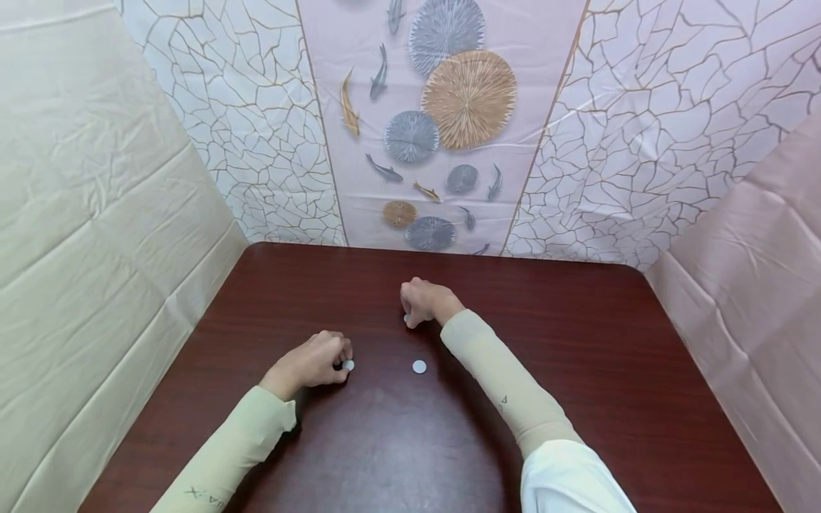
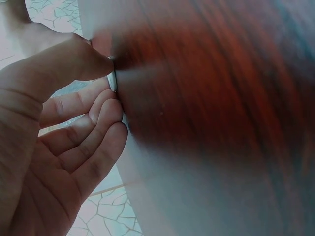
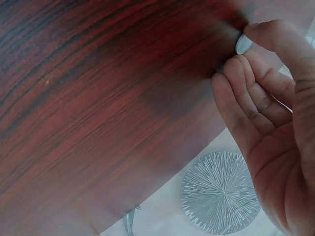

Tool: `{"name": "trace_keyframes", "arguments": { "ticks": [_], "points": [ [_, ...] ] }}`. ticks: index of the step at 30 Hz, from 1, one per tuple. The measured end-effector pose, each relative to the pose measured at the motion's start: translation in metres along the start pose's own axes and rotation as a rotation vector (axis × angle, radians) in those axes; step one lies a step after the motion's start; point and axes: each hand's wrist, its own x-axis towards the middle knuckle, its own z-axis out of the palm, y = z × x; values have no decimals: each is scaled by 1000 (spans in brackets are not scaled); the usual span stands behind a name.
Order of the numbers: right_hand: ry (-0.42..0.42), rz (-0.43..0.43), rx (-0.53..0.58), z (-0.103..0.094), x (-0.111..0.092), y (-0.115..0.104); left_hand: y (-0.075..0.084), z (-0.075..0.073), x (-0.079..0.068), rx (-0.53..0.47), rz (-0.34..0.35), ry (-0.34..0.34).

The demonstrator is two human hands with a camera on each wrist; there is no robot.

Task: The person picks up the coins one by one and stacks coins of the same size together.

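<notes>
Three small, flat white discs show in the head view. My left hand [image 1: 317,361] is low over the table on the left, its thumb and fingers pinching one white disc [image 1: 348,365] by the edges. That disc [image 2: 112,81] appears nearly edge-on in the left wrist view, at the tabletop. Farther back, my right hand [image 1: 423,299] pinches a second disc, mostly hidden behind the fingers in the head view. The right wrist view shows this disc [image 3: 243,44] between thumb and fingertips, close to the wood. A third disc [image 1: 419,367] lies flat on the table, touched by neither hand.
The dark red-brown wooden table [image 1: 385,442] has rounded far corners. Behind it hangs a patterned cloth [image 1: 269,142] with fish and round motifs. Pale fabric walls [image 1: 83,235] stand along the left and right sides.
</notes>
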Motion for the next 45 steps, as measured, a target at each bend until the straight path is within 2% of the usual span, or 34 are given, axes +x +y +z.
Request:
{"name": "trace_keyframes", "arguments": {
  "ticks": [6,12,20,26,35,45],
  "points": [
    [23,-12,-60,7,1,-1,1,2,0,-11,-11,5],
    [71,-82,-134,14,0,0,3,3,-2,-18,-26,-4],
    [121,-102,-52,18,-6,9,3,4,-2,-2,-8,21],
    [161,-151,34,17,-16,11,6,2,-2,-17,-38,0],
    [199,-296,76,17,-27,-7,6,-2,-1,-63,-77,-24],
    [200,-375,72,23,-30,-36,6,-2,0,-85,-92,-25]
  ]
}}
